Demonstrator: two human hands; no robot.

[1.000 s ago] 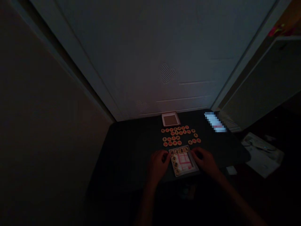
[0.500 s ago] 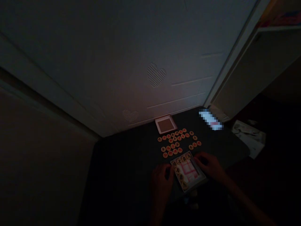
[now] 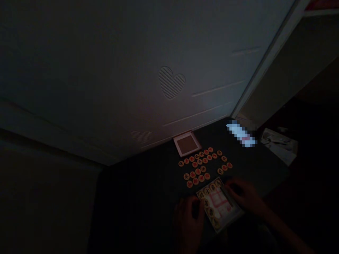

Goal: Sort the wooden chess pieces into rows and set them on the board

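Note:
A shallow box (image 3: pixel 234 214) with a pink-lined sheet inside lies near the dark table's front edge. Several round Chinese chess pieces (image 3: pixel 210 211) form a row along its far side and another down its left side. My left hand (image 3: pixel 189 215) is curled at the box's left edge, thumb and fingers closed against it. At the far right corner, my right hand (image 3: pixel 242 192) has its fingers bent in and closed on the rim. Dim light hides some fingertips. Beyond the box, several more chess pieces (image 3: pixel 198 171) with red or black characters lie in rows on the table.
A brown-bottomed box lid or tray (image 3: pixel 198 145) rests at the back of the dark table (image 3: pixel 137 197), by a pale panel (image 3: pixel 127 88) with heart reliefs. A bright blurred-out phone-like object (image 3: pixel 241 134) lies at the back right. White papers or packaging (image 3: pixel 280 143) sit past the right edge.
The camera view has shifted, so the table, box and hands appear slightly lower and larger. Both hands keep the same hold at the box, and the pieces show no visible rearrangement.

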